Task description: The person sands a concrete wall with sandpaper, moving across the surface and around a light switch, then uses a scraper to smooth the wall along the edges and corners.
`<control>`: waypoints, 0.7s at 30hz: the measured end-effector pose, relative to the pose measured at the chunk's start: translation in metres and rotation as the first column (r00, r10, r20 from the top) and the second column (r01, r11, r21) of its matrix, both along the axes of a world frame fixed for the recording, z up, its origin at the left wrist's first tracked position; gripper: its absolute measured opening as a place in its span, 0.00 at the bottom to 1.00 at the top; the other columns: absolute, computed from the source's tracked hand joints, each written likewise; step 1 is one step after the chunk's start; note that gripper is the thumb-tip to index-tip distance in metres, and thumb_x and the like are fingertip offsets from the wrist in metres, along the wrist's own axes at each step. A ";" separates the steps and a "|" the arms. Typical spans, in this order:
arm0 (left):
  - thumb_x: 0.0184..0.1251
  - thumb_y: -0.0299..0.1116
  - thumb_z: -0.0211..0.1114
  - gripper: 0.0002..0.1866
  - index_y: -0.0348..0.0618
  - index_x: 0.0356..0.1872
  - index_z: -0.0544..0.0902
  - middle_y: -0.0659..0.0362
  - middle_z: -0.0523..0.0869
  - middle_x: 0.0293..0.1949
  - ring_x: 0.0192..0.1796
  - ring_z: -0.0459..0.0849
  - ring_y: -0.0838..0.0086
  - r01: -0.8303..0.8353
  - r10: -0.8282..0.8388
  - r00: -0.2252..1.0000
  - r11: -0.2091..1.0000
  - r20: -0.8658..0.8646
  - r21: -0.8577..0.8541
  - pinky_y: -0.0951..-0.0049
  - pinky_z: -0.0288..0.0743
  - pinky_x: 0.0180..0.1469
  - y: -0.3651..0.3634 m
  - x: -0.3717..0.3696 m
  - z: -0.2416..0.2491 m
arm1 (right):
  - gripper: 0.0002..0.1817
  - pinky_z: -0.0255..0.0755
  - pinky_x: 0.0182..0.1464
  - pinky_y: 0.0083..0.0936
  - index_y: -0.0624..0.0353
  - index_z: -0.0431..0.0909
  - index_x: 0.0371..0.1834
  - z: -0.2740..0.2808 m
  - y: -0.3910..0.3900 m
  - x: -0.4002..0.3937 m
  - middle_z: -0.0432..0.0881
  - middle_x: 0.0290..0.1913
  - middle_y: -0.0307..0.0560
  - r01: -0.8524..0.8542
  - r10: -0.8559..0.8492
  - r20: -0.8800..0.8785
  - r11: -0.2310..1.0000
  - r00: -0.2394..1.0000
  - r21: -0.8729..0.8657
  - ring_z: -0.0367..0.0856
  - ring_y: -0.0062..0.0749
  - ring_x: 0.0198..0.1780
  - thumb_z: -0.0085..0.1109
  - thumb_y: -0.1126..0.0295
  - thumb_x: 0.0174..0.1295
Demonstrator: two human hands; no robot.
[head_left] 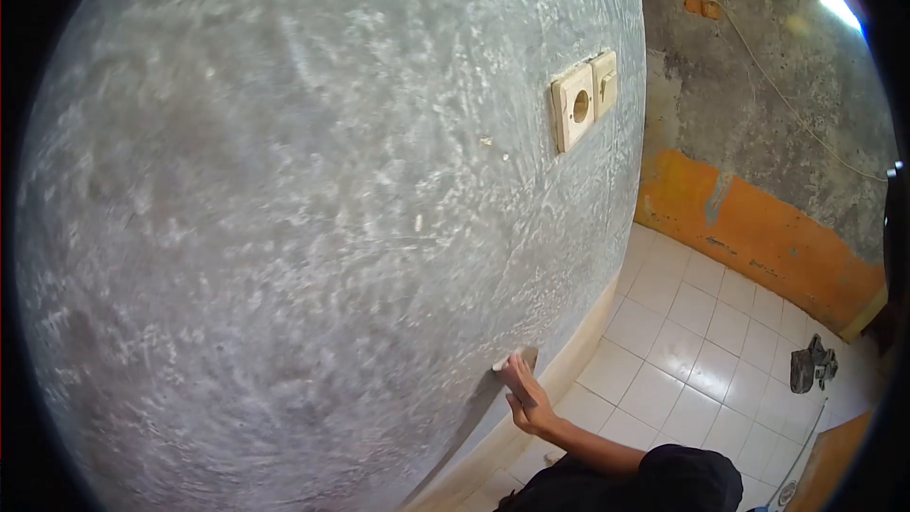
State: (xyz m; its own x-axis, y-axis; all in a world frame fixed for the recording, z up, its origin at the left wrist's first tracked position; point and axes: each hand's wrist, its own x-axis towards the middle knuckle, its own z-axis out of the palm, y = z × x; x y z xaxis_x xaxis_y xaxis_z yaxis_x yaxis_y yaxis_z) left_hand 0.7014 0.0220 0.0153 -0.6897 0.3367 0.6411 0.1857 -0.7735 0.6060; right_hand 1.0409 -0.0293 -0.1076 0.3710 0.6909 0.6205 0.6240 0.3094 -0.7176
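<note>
My right hand [528, 398] presses against the lower part of the rough grey wall [332, 228], just above the pale skirting strip at its foot. Its fingers point up and lie close together over a small pale flat piece [499, 366], whose edge shows beside the fingertips. The hand covers most of that piece, so its exact kind cannot be made out. The arm reaches in from the lower right, out of a black sleeve [664, 479]. My left hand is out of view.
A cream socket [573, 106] and switch [605, 83] are fixed on the wall at upper right. White floor tiles [682, 341] lie below. A dark object [812, 364] sits on the floor at right. Behind stands a grey and orange wall [749, 218] with a hanging cable.
</note>
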 end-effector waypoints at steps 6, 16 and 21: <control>0.59 0.27 0.53 0.03 0.42 0.28 0.75 0.55 0.73 0.32 0.21 0.64 0.73 0.489 -0.537 0.817 0.838 -0.209 -0.243 0.70 0.64 0.24 -0.031 0.069 -0.016 | 0.29 0.46 0.76 0.44 0.71 0.60 0.71 0.146 0.048 0.064 0.59 0.73 0.70 0.134 -0.120 -0.059 0.887 0.991 0.441 0.53 0.62 0.76 0.47 0.79 0.65; 0.74 0.36 0.49 0.14 0.34 0.44 0.76 0.48 0.83 0.38 0.41 0.83 0.64 0.518 -0.639 0.762 0.698 -0.104 -0.494 0.62 0.78 0.49 -0.016 0.116 -0.004 | 0.32 0.53 0.74 0.39 0.66 0.56 0.74 0.080 0.007 0.051 0.60 0.74 0.64 0.032 0.000 -0.192 0.986 0.981 0.166 0.57 0.56 0.76 0.51 0.77 0.65; 0.74 0.36 0.49 0.14 0.35 0.44 0.76 0.48 0.84 0.38 0.43 0.83 0.65 0.453 -0.595 0.791 0.728 -0.144 -0.515 0.62 0.77 0.52 -0.018 0.120 -0.006 | 0.32 0.49 0.75 0.47 0.69 0.58 0.72 0.134 0.031 0.079 0.60 0.73 0.66 0.064 -0.041 -0.074 0.935 0.996 0.349 0.57 0.59 0.75 0.53 0.76 0.65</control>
State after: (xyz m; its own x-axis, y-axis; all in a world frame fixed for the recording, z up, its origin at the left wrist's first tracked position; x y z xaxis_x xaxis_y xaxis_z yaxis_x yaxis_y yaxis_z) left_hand 0.8210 0.0039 0.0091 -0.1298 0.8744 0.4675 0.0450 -0.4658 0.8837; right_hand 1.1197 0.0014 0.0268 0.4479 0.4117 0.7937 0.6026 0.5167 -0.6081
